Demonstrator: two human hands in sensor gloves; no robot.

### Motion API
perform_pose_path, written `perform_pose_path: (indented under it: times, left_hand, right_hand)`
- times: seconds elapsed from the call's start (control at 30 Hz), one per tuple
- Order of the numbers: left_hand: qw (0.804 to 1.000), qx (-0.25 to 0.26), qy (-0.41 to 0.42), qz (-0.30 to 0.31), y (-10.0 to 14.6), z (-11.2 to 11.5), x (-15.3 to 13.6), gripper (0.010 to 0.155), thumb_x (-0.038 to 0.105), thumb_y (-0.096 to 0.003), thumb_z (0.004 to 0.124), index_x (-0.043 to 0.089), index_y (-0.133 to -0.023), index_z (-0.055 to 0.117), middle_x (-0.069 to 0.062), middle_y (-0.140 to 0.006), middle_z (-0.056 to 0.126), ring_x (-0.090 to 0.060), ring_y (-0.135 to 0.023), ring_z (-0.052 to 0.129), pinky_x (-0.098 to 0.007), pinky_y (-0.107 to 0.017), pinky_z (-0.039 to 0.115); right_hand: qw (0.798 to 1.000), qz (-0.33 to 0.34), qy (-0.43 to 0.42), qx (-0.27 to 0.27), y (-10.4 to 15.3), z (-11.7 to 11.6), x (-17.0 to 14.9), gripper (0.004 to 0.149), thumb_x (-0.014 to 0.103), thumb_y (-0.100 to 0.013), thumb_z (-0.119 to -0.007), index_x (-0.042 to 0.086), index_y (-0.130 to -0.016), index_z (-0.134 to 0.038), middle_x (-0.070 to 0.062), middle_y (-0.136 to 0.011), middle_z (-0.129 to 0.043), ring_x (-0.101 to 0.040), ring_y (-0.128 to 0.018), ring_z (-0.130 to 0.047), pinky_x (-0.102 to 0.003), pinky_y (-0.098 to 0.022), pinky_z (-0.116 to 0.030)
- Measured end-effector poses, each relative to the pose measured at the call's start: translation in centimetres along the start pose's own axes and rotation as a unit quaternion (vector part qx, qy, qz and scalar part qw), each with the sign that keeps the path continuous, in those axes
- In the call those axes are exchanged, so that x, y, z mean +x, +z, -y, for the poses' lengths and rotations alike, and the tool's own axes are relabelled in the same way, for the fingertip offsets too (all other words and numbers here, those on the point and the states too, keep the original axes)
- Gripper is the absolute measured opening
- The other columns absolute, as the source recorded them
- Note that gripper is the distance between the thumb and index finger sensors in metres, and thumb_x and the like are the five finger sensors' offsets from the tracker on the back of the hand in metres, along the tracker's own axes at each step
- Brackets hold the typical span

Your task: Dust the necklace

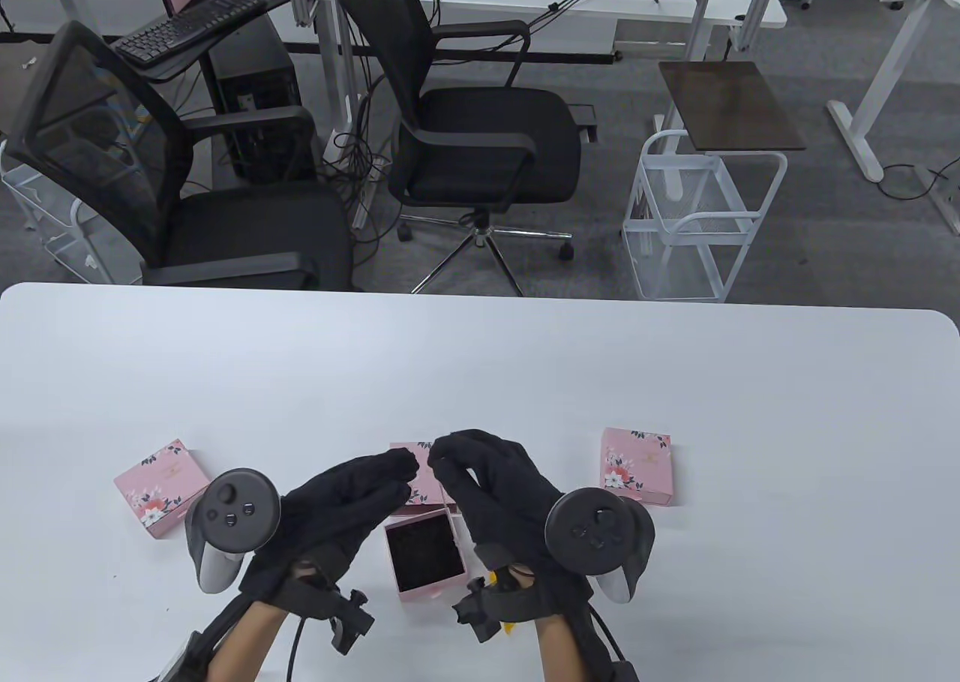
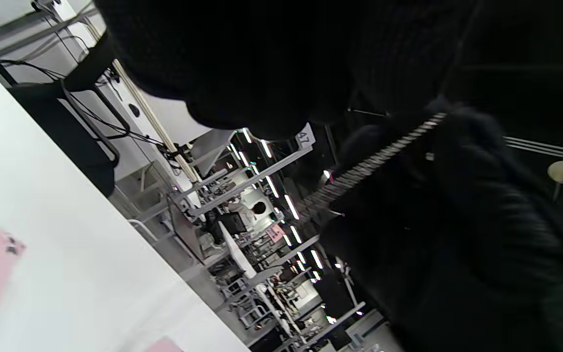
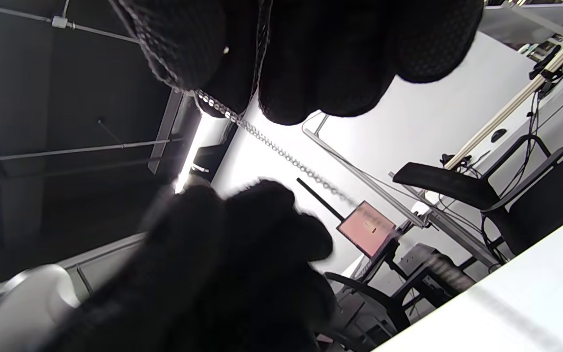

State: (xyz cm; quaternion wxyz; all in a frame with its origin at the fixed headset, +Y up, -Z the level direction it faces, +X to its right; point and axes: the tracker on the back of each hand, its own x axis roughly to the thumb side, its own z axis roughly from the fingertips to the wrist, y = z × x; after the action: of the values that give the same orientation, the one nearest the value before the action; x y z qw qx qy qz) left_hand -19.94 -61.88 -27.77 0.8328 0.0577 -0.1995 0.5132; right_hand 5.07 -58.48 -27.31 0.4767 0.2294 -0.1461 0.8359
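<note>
Between the two sets of fingers, raised above the table (image 1: pixel 480 367), a fine silver necklace (image 3: pixel 281 149) is stretched taut. The right hand (image 1: pixel 495 487) pinches one part of the chain with its fingers (image 3: pixel 188 44) closed together on it; in the right wrist view the links run out from under those fingertips toward the left hand (image 1: pixel 345 502). The left hand's fingers (image 1: pixel 401 463) are bunched tight too, and the left wrist view shows the chain (image 2: pixel 374 164) crossing the dark gloves, so both hands appear to grip it, though the exact contact on the left is hard to make out.

Just below the fingers sits an open pink box (image 1: pixel 424 554) with a dark lining, and its lid (image 1: pixel 420 487) lies partly hidden under the hands. Two closed pink boxes (image 1: pixel 161 487) (image 1: pixel 636 464) lie well out to either side.

The step in hand seems to be the dusting itself, or the hold that sets it up. The next move likely calls for one hand to keep the chain anchored while the other's fingers slide gently along the links, with light tension so the fine chain neither kinks nor slips free.
</note>
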Motion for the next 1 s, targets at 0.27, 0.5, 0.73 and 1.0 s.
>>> perform_pose_path:
  times: [0.27,0.5,0.73,1.0]
  left_hand:
    - [0.999,0.015,-0.043,0.005,0.4,0.5,0.9,0.039,0.045,-0.0525,0.089,0.025,-0.085,0.095,-0.003,-0.078,0.106,-0.021,-0.066,0.101,-0.04,-0.047,0.088]
    - [1.0,-0.022,-0.008,-0.006,0.1,0.0,0.5,0.037,0.045,-0.0528,0.088,0.024,-0.083,0.096,-0.002,-0.072,0.108,-0.019,-0.06,0.102,-0.039,-0.043,0.089]
    - [0.998,-0.031,0.053,-0.026,0.0,-0.1,-0.1,0.038,0.044,-0.0553,0.084,0.023,-0.086,0.094,-0.002,-0.072,0.107,-0.019,-0.062,0.1,-0.039,-0.045,0.088]
    - [0.988,-0.007,0.137,-0.077,0.0,-0.1,-1.6,0.037,0.046,-0.0562,0.085,0.026,-0.087,0.093,-0.001,-0.075,0.106,-0.02,-0.064,0.099,-0.038,-0.046,0.087]
  right_hand:
    - [0.999,0.013,0.015,0.029,-0.1,-1.6,0.5,0.034,0.035,-0.065,-0.075,0.021,-0.097,-0.078,-0.025,-0.102,-0.075,-0.052,-0.085,-0.074,-0.064,-0.066,-0.062]
    - [1.0,-0.011,0.012,0.024,-0.4,-1.4,-0.9,0.035,0.033,-0.065,-0.075,0.018,-0.097,-0.078,-0.025,-0.101,-0.075,-0.052,-0.085,-0.075,-0.063,-0.065,-0.063]
    - [0.997,-0.049,-0.027,0.054,-0.7,-2.4,-2.6,0.036,0.033,-0.067,-0.071,0.018,-0.1,-0.075,-0.026,-0.102,-0.075,-0.053,-0.084,-0.074,-0.063,-0.065,-0.063]
    - [0.994,-0.087,0.013,0.064,-0.8,-2.8,-3.0,0.042,0.032,-0.068,-0.07,0.011,-0.105,-0.069,-0.029,-0.102,-0.073,-0.054,-0.083,-0.075,-0.063,-0.064,-0.064]
